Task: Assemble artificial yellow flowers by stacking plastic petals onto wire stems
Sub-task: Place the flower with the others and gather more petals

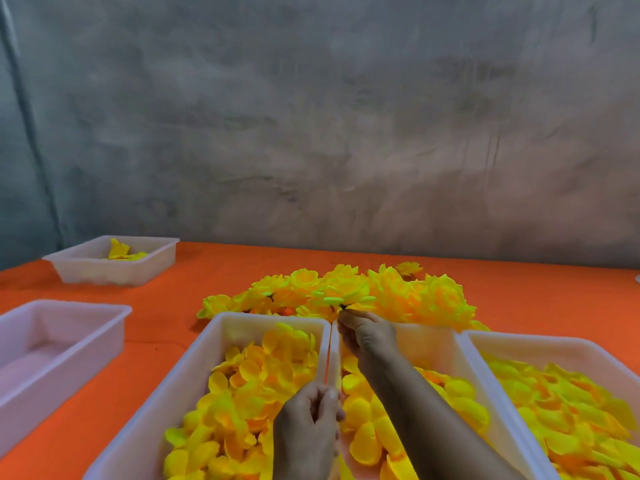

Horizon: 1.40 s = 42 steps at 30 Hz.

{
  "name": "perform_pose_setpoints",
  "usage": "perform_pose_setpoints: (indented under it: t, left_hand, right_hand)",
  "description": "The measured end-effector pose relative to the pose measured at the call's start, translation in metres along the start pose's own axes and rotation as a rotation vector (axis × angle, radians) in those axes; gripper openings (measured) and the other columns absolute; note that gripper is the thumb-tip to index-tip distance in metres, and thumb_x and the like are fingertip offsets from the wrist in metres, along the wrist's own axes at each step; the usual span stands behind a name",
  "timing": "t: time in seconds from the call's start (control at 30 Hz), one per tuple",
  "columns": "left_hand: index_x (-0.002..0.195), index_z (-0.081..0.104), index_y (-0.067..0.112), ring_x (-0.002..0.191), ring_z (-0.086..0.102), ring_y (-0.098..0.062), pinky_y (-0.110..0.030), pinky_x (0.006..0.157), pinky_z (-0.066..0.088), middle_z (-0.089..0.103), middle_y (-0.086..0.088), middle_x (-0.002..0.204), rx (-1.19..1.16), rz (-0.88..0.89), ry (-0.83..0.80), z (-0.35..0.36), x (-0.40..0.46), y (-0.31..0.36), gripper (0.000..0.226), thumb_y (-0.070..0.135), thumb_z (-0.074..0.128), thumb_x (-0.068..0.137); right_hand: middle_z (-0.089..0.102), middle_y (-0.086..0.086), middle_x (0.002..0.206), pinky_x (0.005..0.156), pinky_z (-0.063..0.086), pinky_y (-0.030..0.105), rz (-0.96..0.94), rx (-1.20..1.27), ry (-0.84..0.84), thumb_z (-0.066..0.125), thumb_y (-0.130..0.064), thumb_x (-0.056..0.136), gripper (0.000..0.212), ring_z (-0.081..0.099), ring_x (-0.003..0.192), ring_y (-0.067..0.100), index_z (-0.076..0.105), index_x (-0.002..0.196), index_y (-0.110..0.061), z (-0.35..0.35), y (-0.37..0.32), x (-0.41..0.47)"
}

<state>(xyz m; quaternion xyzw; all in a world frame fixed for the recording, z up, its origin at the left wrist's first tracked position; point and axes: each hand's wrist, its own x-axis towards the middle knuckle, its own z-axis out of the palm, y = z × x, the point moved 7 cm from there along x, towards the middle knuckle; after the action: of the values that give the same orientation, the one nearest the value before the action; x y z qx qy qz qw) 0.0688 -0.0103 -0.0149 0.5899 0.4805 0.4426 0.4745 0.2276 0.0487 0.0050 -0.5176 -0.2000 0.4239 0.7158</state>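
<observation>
A thin orange wire stem runs between my hands above the petal trays. My left hand pinches its lower end. My right hand pinches its upper end just under a yellow flower head with a dark centre. Behind it on the orange table lies a heap of finished yellow flowers. Loose yellow petals fill the left tray, the middle tray and the right tray.
An empty white tray stands at the left on the orange table. A smaller tray holding a few yellow pieces sits at the far left. A grey wall rises behind the table.
</observation>
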Motion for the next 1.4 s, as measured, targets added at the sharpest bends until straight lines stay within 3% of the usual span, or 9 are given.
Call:
perform_pose_setpoints:
  t: [0.13,0.23,0.33,0.53,0.63,0.73,0.9,1.17,1.4]
  left_hand:
    - [0.07,0.064,0.015,0.043,0.052,-0.008,-0.026,0.045,0.046,0.065,0.002,0.056,-0.016,0.009,0.016,0.001,0.009,-0.004,0.024,0.016,0.056,0.093]
    - [0.07,0.065,0.016,0.042,0.052,-0.008,-0.024,0.046,0.045,0.065,0.0,0.057,-0.049,0.02,-0.005,0.001,0.008,-0.009,0.024,0.016,0.057,0.092]
    - [0.068,0.064,0.018,0.042,0.051,-0.01,-0.025,0.045,0.045,0.064,-0.002,0.055,-0.09,0.047,-0.035,0.002,0.006,-0.013,0.025,0.013,0.058,0.091]
    - [0.068,0.062,0.018,0.048,0.053,-0.007,-0.025,0.048,0.046,0.065,0.001,0.061,-0.136,0.067,-0.08,0.001,0.002,-0.011,0.026,0.013,0.056,0.093]
    - [0.069,0.064,0.019,0.049,0.053,-0.007,-0.022,0.048,0.045,0.065,0.0,0.061,-0.138,0.093,-0.009,-0.018,0.007,-0.005,0.025,0.006,0.057,0.089]
    - [0.072,0.061,0.021,0.053,0.055,-0.01,-0.027,0.055,0.049,0.067,0.0,0.065,-0.032,0.112,0.136,-0.059,0.031,0.001,0.025,0.0,0.057,0.086]
    - [0.08,0.066,0.013,0.086,0.065,-0.031,-0.038,0.078,0.052,0.07,-0.011,0.085,0.311,0.052,0.202,-0.101,0.073,-0.004,0.019,-0.004,0.058,0.082]
    - [0.094,0.073,0.015,0.097,0.062,-0.019,-0.029,0.08,0.047,0.07,-0.003,0.103,0.87,0.21,-0.11,-0.06,0.095,-0.007,0.019,0.007,0.069,0.078]
    - [0.09,0.072,0.018,0.093,0.061,-0.016,-0.025,0.076,0.045,0.07,-0.001,0.102,0.917,0.184,-0.149,-0.062,0.094,-0.03,0.013,0.019,0.074,0.077]
  right_hand:
    - [0.061,0.009,0.065,0.046,0.045,0.018,-0.024,0.006,-0.002,0.064,0.01,0.08,0.011,0.057,0.057,0.018,0.063,0.082,-0.001,0.028,-0.011,0.038]
    - [0.065,0.019,0.096,0.056,0.045,0.023,0.031,-0.002,-0.067,0.059,0.01,0.084,0.029,0.066,0.089,0.03,0.055,0.113,0.003,0.052,-0.015,0.054]
    - [0.055,0.022,0.127,0.067,0.047,0.03,0.047,-0.126,-0.111,0.055,0.008,0.088,0.053,0.059,0.113,0.033,0.037,0.138,0.002,0.056,-0.012,0.052]
    - [0.073,0.009,0.091,0.073,0.05,0.029,-0.006,-0.452,-0.277,0.067,-0.006,0.083,0.027,0.07,0.081,0.017,0.064,0.11,-0.007,0.029,0.005,-0.003]
    - [0.075,0.001,0.084,0.075,0.051,0.029,-0.049,-0.54,-0.344,0.066,-0.01,0.086,0.014,0.071,0.075,0.01,0.069,0.098,-0.015,0.02,0.01,-0.028]
    - [0.074,0.0,0.08,0.067,0.051,0.024,-0.073,-0.54,-0.389,0.059,-0.007,0.09,0.013,0.069,0.069,0.009,0.068,0.096,-0.014,0.013,0.021,-0.044]
    - [0.07,0.011,0.079,0.058,0.049,0.012,-0.175,-0.467,-0.356,0.054,0.006,0.09,0.018,0.064,0.058,0.002,0.066,0.101,0.0,0.008,0.027,-0.054]
    - [0.068,0.011,0.076,0.058,0.047,0.01,-0.271,-0.443,-0.325,0.053,0.01,0.089,0.017,0.061,0.053,0.0,0.065,0.098,0.006,0.003,0.031,-0.05]
    - [0.067,0.014,0.079,0.062,0.051,0.013,-0.316,-0.461,-0.332,0.053,0.01,0.089,0.015,0.061,0.055,0.002,0.066,0.096,0.004,0.006,0.031,-0.052]
